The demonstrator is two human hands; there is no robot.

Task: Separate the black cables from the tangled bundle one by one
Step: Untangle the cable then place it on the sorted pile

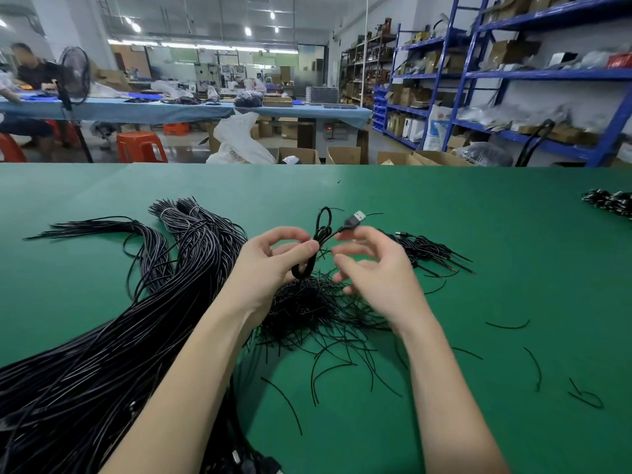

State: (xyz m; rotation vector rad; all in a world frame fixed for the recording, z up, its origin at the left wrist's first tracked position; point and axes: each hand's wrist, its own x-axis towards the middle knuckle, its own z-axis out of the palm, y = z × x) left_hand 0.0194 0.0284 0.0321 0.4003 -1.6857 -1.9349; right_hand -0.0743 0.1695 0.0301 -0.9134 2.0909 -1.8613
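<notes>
Above the green counter (444, 206), the left hand (273, 261) pinches a coiled black USB cable (323, 234) between thumb and fingers; the right hand (372, 268) hovers beside it, fingers loosely spread, holding nothing. Pulling the plug end too hard could likely tighten the coil, or snag the twist-tie pile (307, 302) below.

On the table (444, 206): long cable bundle (113, 336) at left, wire-tie heap (307, 306) at centre below both hands, smaller cable pile (427, 251) just right, another pile (612, 201) at far right edge; shelving (513, 77) behind.
</notes>
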